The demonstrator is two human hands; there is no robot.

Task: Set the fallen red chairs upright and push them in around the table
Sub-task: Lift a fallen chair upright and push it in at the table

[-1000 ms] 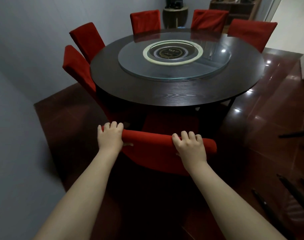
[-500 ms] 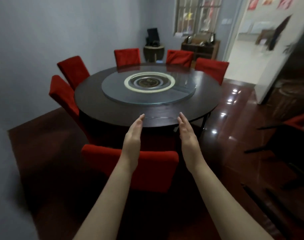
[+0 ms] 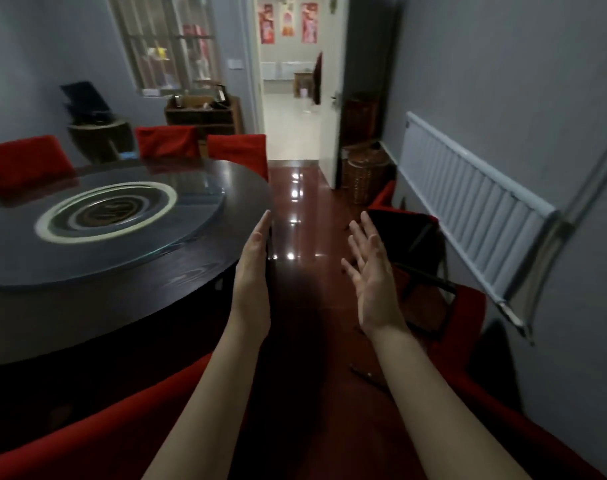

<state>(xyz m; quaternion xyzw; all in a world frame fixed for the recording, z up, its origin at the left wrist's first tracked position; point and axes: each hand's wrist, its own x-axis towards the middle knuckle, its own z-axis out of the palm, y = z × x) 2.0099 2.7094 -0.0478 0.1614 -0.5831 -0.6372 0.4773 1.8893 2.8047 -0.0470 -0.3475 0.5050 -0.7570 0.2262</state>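
Note:
The round dark table [image 3: 198,268] with a glass turntable [image 3: 104,220] fills the left of the view. Red chairs stand upright behind it, one at the far left [image 3: 21,164], two at the back [image 3: 167,142] [image 3: 238,150]. The red back of a chair [image 3: 87,438] pushed in at the near side shows at the bottom left. A fallen red chair [image 3: 416,237] lies on its side by the right wall, dark seat underside and legs facing me. My left hand [image 3: 253,268] and my right hand [image 3: 371,271] are raised, fingers straight, holding nothing.
A white radiator [image 3: 468,209] runs along the right wall. Wicker baskets [image 3: 364,174] sit by the open door [image 3: 333,98]. A wooden shelf [image 3: 205,112] and a small stand [image 3: 97,136] are at the back. Glossy red floor [image 3: 298,209] lies between table and fallen chair.
My hands let go of the near chair's back and lifted with fingers straight. My view swung right, from the table to the fallen chair by the radiator.

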